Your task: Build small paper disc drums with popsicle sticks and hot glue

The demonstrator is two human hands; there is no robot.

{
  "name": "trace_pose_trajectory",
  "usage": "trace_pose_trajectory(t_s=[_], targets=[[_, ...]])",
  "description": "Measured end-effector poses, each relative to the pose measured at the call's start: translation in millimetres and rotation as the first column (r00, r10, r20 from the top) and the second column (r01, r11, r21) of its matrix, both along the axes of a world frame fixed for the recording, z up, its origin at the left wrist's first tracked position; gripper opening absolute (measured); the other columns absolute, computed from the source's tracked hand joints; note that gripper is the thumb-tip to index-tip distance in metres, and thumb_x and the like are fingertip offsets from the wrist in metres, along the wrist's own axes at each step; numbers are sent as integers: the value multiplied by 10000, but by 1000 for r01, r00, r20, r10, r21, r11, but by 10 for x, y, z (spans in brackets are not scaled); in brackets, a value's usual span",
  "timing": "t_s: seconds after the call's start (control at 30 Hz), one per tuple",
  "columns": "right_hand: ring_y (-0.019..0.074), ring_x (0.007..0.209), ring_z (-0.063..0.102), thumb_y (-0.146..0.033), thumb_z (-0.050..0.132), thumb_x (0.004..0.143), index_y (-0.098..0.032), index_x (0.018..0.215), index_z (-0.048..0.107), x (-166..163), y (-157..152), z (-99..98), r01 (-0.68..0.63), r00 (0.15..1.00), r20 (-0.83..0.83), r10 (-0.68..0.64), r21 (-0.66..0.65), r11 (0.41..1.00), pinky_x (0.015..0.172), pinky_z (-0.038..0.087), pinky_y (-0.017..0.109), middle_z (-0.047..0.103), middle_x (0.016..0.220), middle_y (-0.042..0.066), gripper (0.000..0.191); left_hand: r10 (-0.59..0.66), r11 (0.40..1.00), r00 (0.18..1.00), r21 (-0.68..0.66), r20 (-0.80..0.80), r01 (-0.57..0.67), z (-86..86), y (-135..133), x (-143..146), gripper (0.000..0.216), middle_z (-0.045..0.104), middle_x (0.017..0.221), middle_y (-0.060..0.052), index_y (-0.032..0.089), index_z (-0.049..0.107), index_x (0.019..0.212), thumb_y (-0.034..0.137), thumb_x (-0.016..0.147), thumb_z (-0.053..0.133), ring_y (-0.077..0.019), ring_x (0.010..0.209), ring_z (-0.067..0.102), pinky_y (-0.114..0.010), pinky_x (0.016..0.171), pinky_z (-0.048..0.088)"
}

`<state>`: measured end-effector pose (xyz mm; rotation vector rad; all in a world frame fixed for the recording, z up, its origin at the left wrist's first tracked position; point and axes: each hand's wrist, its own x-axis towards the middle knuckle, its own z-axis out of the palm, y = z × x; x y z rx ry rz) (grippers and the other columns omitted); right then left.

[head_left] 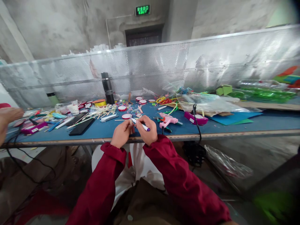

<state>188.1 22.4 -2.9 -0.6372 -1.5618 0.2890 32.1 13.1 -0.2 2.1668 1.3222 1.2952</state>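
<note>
Hands meet at the near edge of a long blue-topped workbench (234, 126), seen from the head camera; the right hand (147, 126) is closed around a white marker pen with a purple cap (141, 124), its long axis running from upper left to lower right; the left hand (121, 133), fingers curled, pinches a small pale stick (131, 122) just beside the pen's tip; a pink plastic glue gun (167, 120) lies near, to the right.
</note>
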Motion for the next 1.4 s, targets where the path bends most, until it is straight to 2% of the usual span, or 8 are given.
trace_pose_trajectory(t_s=[0.53, 1.4], targets=[[146, 654, 575, -263, 566, 911, -232, 725, 567, 8, 17, -24, 15, 1000, 28, -15, 30, 999, 684, 441, 288, 618, 678, -21, 189, -32, 999, 998, -8, 54, 33, -21, 32, 4, 225, 616, 708, 7, 212, 578, 817, 317, 965, 445, -160, 651, 551, -267, 640, 406], [151, 654, 583, -251, 564, 898, -230, 739, 589, 14, 21, -22, 8, 1000, 5, -8, 26, 1000, 680, 450, 290, 632, 689, -15, 163, -5, 1000, 1000, -12, 29, 5, -43, 48, -18, 265, 639, 733, 3, 211, 619, 883, 366, 985, 430, -162, 659, 563, -266, 635, 416]])
